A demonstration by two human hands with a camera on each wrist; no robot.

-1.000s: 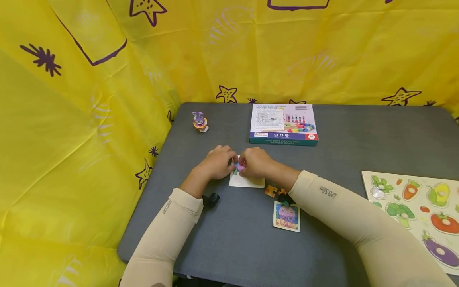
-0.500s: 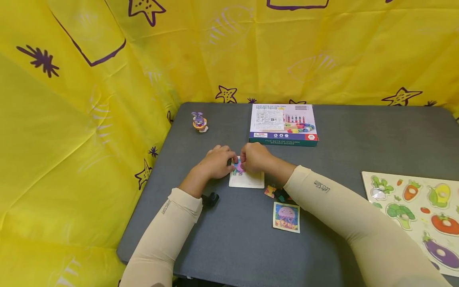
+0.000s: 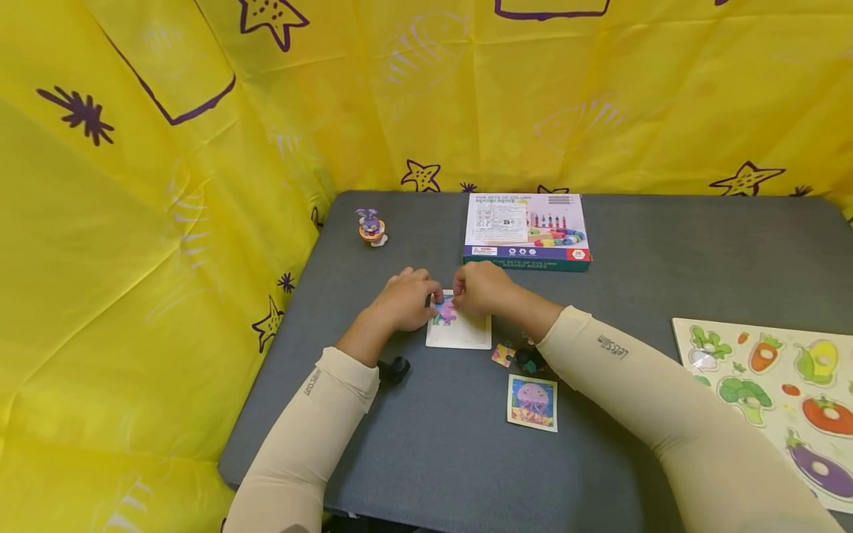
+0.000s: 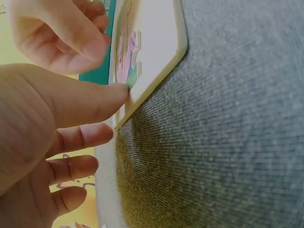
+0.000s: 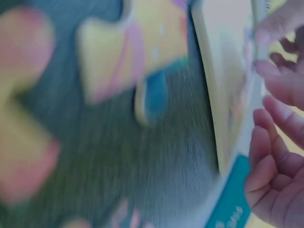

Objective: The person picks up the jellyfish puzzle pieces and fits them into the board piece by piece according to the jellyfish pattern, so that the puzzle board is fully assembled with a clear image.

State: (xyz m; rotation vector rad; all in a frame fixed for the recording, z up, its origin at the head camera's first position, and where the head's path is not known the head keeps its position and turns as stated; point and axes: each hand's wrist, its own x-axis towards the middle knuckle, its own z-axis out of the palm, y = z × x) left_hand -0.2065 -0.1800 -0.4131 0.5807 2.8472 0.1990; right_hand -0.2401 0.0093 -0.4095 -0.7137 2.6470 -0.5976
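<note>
My left hand [image 3: 406, 300] holds the left edge of a pale puzzle tray [image 3: 460, 339], thumb on top and index fingertip at its outer side. Joined jellyfish puzzle pieces [image 3: 445, 312], pink, blue and green, lie in the tray's upper left; the thumb tip touches them in the left wrist view. My right hand [image 3: 483, 287] hovers over the tray's upper right, its fingers loosely curled, with nothing visible between them in the left wrist view. Below the tray lies a loose yellow puzzle piece [image 3: 503, 355], with more pieces partly hidden by the right wrist's dark camera [image 3: 530, 360].
A square jellyfish picture card [image 3: 532, 403] lies nearer the front. Behind the hands is a beaded-toy box [image 3: 526, 233], with a purple rabbit figurine [image 3: 370, 226] to its left. A vegetable puzzle board [image 3: 766, 370] lies at the right. Yellow cloth surrounds the grey table.
My right hand has drawn slightly up and right, off the joined pieces, so more of the pink jellyfish shows. The left hand stays at the tray's edge.
</note>
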